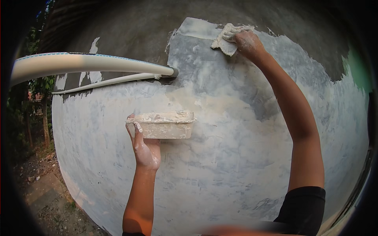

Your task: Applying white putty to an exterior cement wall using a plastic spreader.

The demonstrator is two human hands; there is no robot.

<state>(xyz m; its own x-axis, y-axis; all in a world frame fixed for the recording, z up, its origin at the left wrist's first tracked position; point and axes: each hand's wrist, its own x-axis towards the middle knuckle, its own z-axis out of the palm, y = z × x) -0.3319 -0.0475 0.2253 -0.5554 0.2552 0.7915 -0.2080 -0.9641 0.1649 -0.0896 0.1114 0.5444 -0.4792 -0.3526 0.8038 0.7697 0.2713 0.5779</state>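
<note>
My left hand (147,154), smeared with white putty, is closed on a rectangular cream tub (167,129) from its left end and underside. The tub is held about level in front of the wall, its rim crusted with putty. Higher up and to the right, my right hand (249,44) grips a putty-covered scraper (227,41), whose handle is hidden in the fingers. Its blade is against the wall (220,169) or very close to it, by the upper edge of the whitened area. White and bluish-grey putty coats most of the wall.
A thick white pipe (94,64) juts from the wall at the left, with a thinner white pipe (114,82) below it. Dark bare cement (130,29) spans the top; a green patch (356,70) shows far right. Trees (44,86) and stony ground (59,196) lie left.
</note>
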